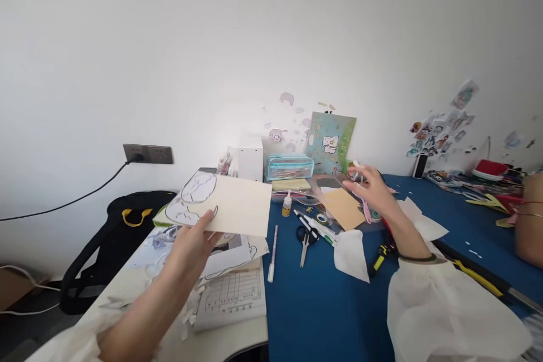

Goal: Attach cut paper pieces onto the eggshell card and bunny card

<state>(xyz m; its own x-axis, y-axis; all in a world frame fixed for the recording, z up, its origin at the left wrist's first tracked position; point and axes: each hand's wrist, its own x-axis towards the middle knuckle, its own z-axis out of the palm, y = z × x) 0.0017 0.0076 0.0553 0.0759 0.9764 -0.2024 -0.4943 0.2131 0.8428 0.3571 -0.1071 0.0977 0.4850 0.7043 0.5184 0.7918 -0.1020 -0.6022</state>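
Cream rectangular card (246, 206) is grasped by my left hand (193, 244), thumb on top, probably for steadying the white, black-outlined paper drawing (198, 188) there; my right hand (370, 185) hangs apart, fingers loosely released.

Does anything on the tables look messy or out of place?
Yes: loose paper scraps lie strewn beside the printed sheet, lower in view than the left hand holding the pale board, looking like untidied cuttings. No spill shows.
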